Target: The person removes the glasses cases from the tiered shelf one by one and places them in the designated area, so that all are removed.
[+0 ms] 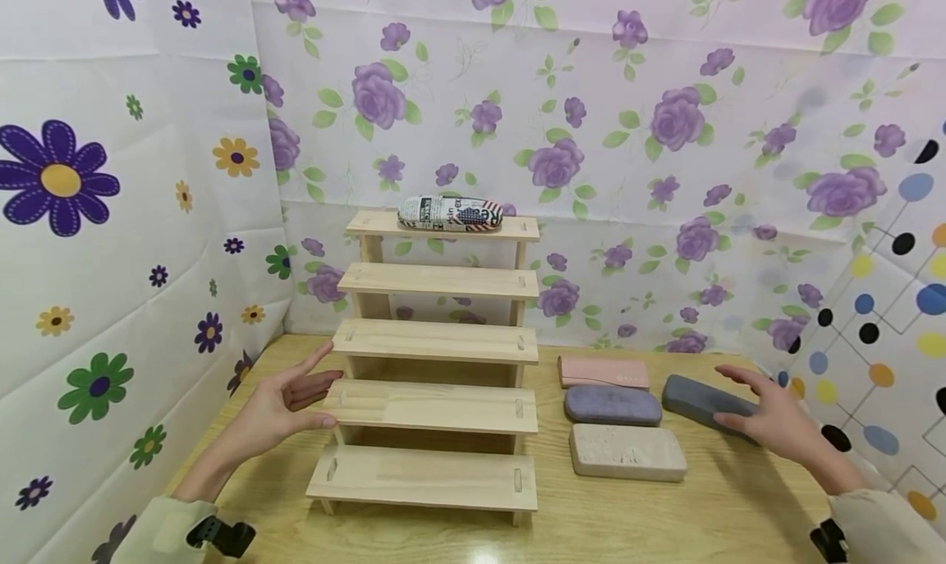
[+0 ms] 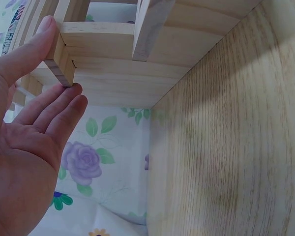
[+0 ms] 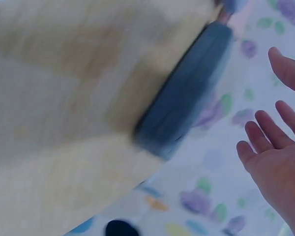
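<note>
A light wooden tiered rack [image 1: 436,340] stands on the table in the head view. My left hand [image 1: 277,406] is at the rack's left side, thumb and fingers spread around the end of a lower shelf; in the left wrist view the fingertips [image 2: 74,89] meet the shelf's end. On the right, my right hand [image 1: 772,412] hovers over the near end of a blue-grey glasses case [image 1: 705,401], fingers extended and apart from it in the right wrist view. Another glasses case [image 1: 449,213], printed with newspaper and flag patterns, lies on the top shelf.
Left of the blue-grey case lie a pink case [image 1: 602,372], a purple-blue glasses case [image 1: 613,405] and a beige case [image 1: 628,452], one in front of another. Flowered cloth [image 1: 458,71] hangs behind the table [image 1: 591,519], with patterned cloth at both sides.
</note>
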Demonstrator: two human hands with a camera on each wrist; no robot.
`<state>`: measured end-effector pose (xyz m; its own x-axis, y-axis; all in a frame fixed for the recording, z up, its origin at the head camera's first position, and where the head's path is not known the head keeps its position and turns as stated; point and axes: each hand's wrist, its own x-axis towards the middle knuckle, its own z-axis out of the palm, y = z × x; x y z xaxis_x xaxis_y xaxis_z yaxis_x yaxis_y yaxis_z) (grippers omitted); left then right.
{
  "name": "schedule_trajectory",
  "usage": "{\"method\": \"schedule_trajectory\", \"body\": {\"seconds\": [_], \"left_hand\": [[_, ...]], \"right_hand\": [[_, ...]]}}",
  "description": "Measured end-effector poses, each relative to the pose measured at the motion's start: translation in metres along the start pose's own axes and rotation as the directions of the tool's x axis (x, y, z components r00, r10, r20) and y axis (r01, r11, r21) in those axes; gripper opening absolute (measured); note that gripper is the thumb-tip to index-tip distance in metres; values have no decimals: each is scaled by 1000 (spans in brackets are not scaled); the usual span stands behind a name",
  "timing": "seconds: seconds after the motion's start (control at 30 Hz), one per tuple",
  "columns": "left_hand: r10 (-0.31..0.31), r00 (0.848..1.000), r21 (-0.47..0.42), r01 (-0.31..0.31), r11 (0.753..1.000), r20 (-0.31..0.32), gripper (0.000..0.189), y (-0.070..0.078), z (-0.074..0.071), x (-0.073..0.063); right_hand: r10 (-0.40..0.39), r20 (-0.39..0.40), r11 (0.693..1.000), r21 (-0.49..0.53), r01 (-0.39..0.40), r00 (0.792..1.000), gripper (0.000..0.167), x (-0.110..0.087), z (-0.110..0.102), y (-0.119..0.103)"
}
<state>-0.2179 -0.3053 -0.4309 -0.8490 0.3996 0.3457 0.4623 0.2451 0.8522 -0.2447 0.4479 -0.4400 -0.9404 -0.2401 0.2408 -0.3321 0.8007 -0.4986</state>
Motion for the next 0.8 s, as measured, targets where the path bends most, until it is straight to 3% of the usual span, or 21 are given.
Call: {"method": "schedule_trajectory", "body": {"seconds": [0.13, 0.43, 0.8], "left_hand": [[5, 1000, 0, -5, 1000, -1, 104, 0, 0, 1], [11, 1000, 1, -11, 1000, 1, 104, -1, 0, 0], [-6, 1000, 1, 6, 1000, -8, 105, -1, 0, 1]], "right_hand": [[-3, 19, 1000, -13, 4, 1000, 82, 11, 3, -30], [-134, -30, 990, 41, 135, 991, 72, 36, 15, -96], [-190, -95, 969, 140, 202, 977, 62, 63, 26, -170]]}}
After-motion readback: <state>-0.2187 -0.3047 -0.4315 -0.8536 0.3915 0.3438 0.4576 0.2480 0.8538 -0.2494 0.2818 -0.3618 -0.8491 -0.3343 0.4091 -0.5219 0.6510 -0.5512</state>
